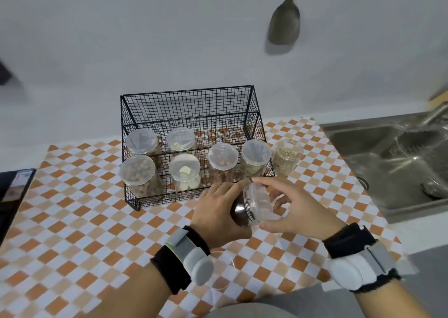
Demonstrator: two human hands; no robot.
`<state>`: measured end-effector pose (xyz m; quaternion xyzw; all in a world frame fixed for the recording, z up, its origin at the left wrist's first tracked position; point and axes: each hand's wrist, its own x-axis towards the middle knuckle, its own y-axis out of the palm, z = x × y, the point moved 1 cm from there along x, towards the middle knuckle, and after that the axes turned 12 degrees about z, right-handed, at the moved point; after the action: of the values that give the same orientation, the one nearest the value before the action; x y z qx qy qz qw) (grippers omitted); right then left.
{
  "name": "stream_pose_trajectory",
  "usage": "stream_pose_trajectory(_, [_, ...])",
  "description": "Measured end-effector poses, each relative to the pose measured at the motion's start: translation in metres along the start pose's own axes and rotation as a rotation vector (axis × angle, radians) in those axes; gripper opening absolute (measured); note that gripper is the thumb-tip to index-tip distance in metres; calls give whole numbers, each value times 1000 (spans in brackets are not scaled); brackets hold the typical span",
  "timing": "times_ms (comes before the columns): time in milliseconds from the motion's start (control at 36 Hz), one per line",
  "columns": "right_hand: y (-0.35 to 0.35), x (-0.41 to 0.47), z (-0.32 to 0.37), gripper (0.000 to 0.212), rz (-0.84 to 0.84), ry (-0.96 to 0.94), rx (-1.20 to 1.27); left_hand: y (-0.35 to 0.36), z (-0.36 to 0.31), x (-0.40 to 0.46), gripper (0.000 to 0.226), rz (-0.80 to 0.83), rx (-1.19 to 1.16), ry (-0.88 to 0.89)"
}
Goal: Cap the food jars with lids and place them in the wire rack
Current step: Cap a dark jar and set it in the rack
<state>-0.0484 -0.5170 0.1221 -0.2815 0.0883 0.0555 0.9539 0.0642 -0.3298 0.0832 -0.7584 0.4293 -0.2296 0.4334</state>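
My left hand (219, 212) grips a dark-filled jar (238, 212), tilted on its side above the checkered counter. My right hand (294, 211) curls its thumb and fingers round the clear plastic lid (259, 205) at the jar's mouth. Just behind my hands stands the black wire rack (189, 104), and several capped jars sit in its two rows. One is a nut jar (139, 173) at the front left. A jar of pale seeds (287, 156) stands on the counter just right of the rack; whether it has a lid I cannot tell.
A steel sink (397, 162) takes up the right side, with a tap above it. A spatula (284, 24) hangs on the white wall. A dark appliance (12, 191) sits at the left edge. A clear lid (221, 257) lies on the orange-checkered cloth (80, 220) between my wrists.
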Motion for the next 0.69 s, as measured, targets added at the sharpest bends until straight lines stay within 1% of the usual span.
stream_pose_trajectory(139, [1,4,2,88,18,77,-17,-1,1,-2,100,-4,17,-11])
stream_pose_trajectory(222, [2,7,2,87,11,128,21,-1,1,-2,99,-12,16,-21])
stream_pose_trajectory(278, [4,9,3,82,0,153,39,-1,1,-2,98,-13,23,-25])
stream_pose_trajectory(333, [5,10,5,72,-8,183,20,-1,1,-2,98,-11,33,-27])
stream_pose_trajectory(389, [5,11,6,70,-10,249,-1,-1,1,-2,99,-6,52,-25])
stream_pose_trajectory(472, [9,14,9,79,-62,348,-41,-1,1,-2,101,-13,72,-15])
stream_pose_trajectory(528, [11,17,11,98,-69,397,-79,-1,1,-2,102,-14,74,-11])
stream_pose_trajectory(556, [10,17,13,104,-37,415,-95,0,2,-2,102,-9,76,-11])
stream_pose_trajectory(584, [7,17,15,101,11,418,-93,0,2,-2,102,-2,76,-13])
stream_pose_trajectory(639, [2,15,18,81,124,359,8,-1,3,-3,101,11,68,-22])
stream_pose_trajectory(667, [-2,12,19,78,177,314,72,-1,3,-3,101,17,66,-24])
stream_pose_trajectory(695, [-6,10,19,81,208,271,111,-1,3,-3,101,20,64,-26])
